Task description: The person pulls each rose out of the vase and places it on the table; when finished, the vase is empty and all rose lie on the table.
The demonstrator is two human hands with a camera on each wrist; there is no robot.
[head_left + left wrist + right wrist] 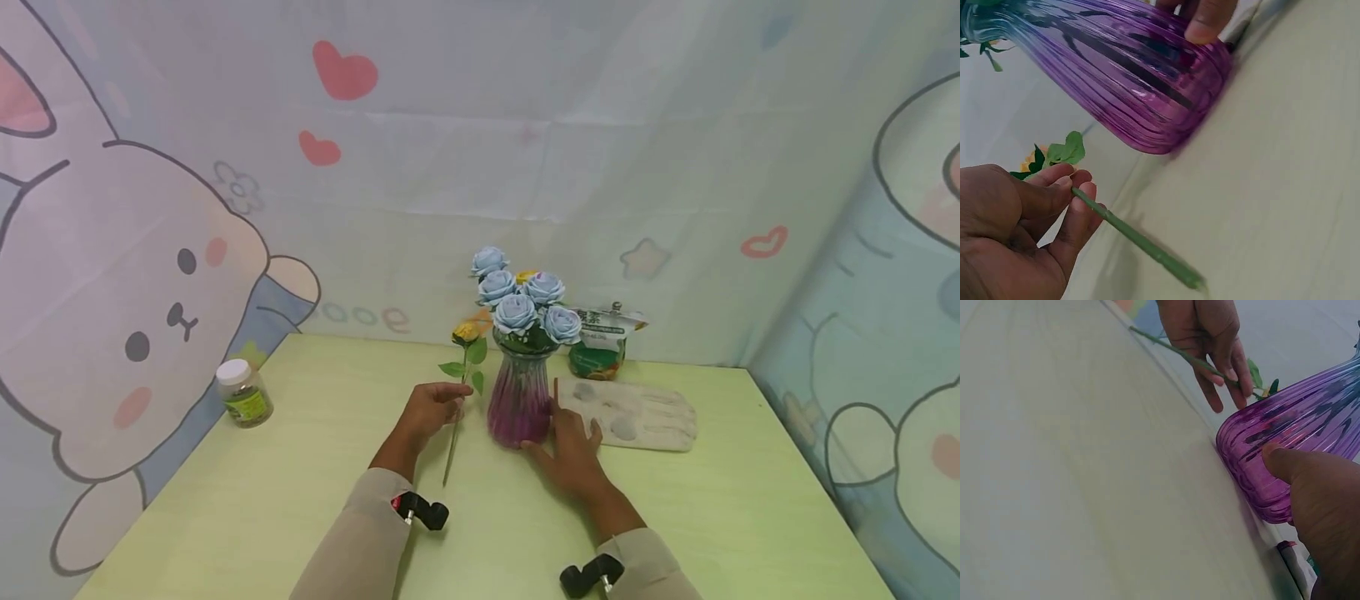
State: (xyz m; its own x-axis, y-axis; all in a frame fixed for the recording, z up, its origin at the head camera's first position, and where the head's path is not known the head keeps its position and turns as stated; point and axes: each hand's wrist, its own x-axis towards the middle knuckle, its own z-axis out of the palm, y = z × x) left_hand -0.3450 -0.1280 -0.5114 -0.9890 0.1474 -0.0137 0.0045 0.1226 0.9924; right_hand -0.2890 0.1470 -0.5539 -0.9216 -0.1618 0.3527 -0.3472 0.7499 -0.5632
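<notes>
The purple vase (517,408) is stood near the middle of the tabletop's (225,521) back edge, its lower right side touched by the right hand (573,458); whether it is firmly gripped cannot be told. Just left of it, the stem of a yellow rose (466,333) is pinched between thumb and fingers of the left hand (431,407). Held by fingertips alone, the stem could be twisted or dropped, and its leaves snagged on the blue roses (517,313). Weighted with blooms above, the vase might be tipped if knocked; if shoved toward the right edge, the pale glove (645,417) could be bunched.
</notes>
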